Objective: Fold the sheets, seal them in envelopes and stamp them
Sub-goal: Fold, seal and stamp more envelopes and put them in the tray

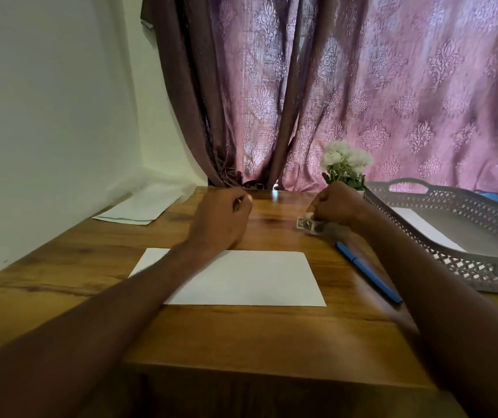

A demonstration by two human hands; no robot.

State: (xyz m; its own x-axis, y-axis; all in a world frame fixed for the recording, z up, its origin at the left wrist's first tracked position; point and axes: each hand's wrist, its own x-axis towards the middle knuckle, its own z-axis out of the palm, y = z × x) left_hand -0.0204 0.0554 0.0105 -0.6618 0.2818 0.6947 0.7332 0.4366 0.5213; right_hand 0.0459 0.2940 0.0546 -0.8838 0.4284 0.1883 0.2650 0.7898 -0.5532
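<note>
Pinching stamps point(310, 225) in right hand point(333, 205), left hand point(220, 218) curled empty, sheet point(241, 277) lying crosswise.

A wooden table point(241, 336) with a warm brown grain stands against a white wall point(51, 101). Behind it hangs a mauve curtain with a pale damask pattern point(392, 86), its folds gathered at the table's far edge. A small bunch of white flowers with green leaves point(346, 165) stands near that edge, just beside a grey plastic tray with latticed sides point(465, 206). A blue pen point(368, 272) lies slantwise on the wood, near the tray.
</note>
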